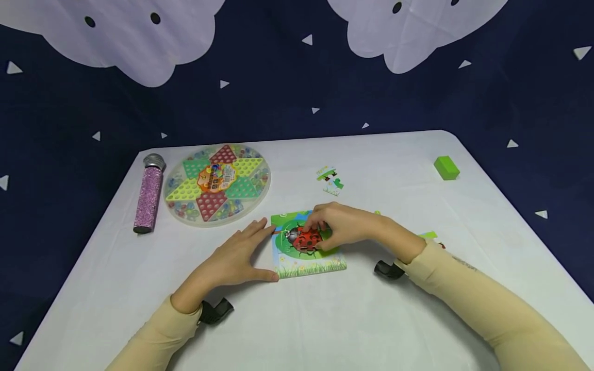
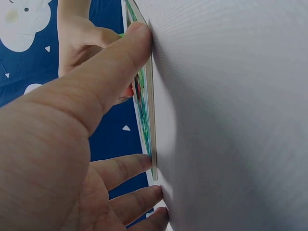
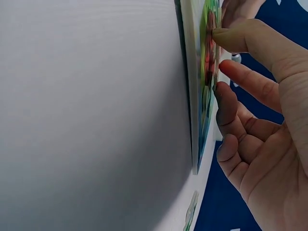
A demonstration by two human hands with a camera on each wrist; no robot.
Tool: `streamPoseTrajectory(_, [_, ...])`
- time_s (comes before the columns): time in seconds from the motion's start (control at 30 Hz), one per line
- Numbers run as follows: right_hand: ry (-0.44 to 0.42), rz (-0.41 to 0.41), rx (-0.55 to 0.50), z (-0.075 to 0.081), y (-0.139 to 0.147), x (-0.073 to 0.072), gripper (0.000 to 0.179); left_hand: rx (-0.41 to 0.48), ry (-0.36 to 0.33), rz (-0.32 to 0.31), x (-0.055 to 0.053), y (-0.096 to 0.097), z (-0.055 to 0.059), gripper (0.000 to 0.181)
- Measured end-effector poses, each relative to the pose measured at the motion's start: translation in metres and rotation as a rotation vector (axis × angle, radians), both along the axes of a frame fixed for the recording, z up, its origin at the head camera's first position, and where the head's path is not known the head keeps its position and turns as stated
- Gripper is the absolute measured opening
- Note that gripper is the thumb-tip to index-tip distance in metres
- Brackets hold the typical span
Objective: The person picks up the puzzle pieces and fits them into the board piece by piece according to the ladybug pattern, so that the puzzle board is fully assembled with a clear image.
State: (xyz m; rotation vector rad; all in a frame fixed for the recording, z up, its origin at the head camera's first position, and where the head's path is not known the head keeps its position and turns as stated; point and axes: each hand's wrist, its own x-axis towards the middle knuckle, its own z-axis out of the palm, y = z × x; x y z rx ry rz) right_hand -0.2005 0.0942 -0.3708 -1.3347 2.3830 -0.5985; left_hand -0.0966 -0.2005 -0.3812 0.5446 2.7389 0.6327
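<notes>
A square ladybug jigsaw puzzle (image 1: 310, 268) lies flat on the white table, its red spotted ladybug on a green leaf. My left hand (image 1: 238, 257) is spread along its left side. The left thumb (image 2: 130, 53) touches the board's near edge, and a fingertip meets its upper left side. Over the ladybug, my right hand (image 1: 345, 226) pinches a red puzzle piece (image 1: 310, 240) between thumb and bent fingers. Seen from the right wrist, that piece sits at the board's surface; whether it is fully seated I cannot tell. The fingers hide the puzzle's upper right part.
Loose puzzle pieces (image 1: 330, 180) lie beyond the board, and another piece (image 1: 429, 235) shows partly behind the right forearm. At the back left are a round Chinese checkers board (image 1: 218, 185) and a pink glittery microphone (image 1: 149, 196). A green block (image 1: 447, 168) stands far right.
</notes>
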Motion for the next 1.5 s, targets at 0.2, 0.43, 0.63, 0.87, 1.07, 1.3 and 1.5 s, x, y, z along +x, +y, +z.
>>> streamPoseTrajectory(0.2, [0.020, 0.020, 0.005, 0.0007, -0.0047, -0.0009, 0.041, -0.003, 0.008, -0.001, -0.0008, 0.0008, 0.0033, 0.114])
streamPoseTrajectory(0.43, [0.010, 0.028, 0.009, 0.0038, -0.0077, 0.0003, 0.040, 0.003, 0.000, 0.004, -0.0003, 0.0014, 0.0018, 0.113])
streamPoseTrajectory(0.63, [0.001, 0.024, 0.025, 0.0024, -0.0091, 0.0015, 0.040, -0.001, 0.002, 0.001, 0.0021, 0.0005, -0.0006, 0.114])
streamPoseTrajectory(0.87, [0.012, 0.029, 0.044, 0.0012, -0.0089, 0.0012, 0.039, 0.000, -0.004, -0.002, 0.0012, 0.0001, 0.0001, 0.114])
streamPoseTrajectory(1.07, [0.022, 0.018, 0.065, 0.0028, -0.0090, 0.0029, 0.038, -0.002, -0.004, -0.001, 0.0010, 0.0003, 0.0004, 0.114])
streamPoseTrajectory(1.3, [0.013, 0.028, 0.068, 0.0064, -0.0079, 0.0053, 0.039, 0.001, 0.008, -0.005, 0.0017, 0.0001, 0.0005, 0.113])
streamPoseTrajectory(1.5, [-0.011, 0.028, 0.059, 0.0050, -0.0061, 0.0055, 0.041, 0.006, 0.020, -0.014, 0.0012, 0.0008, -0.0004, 0.112])
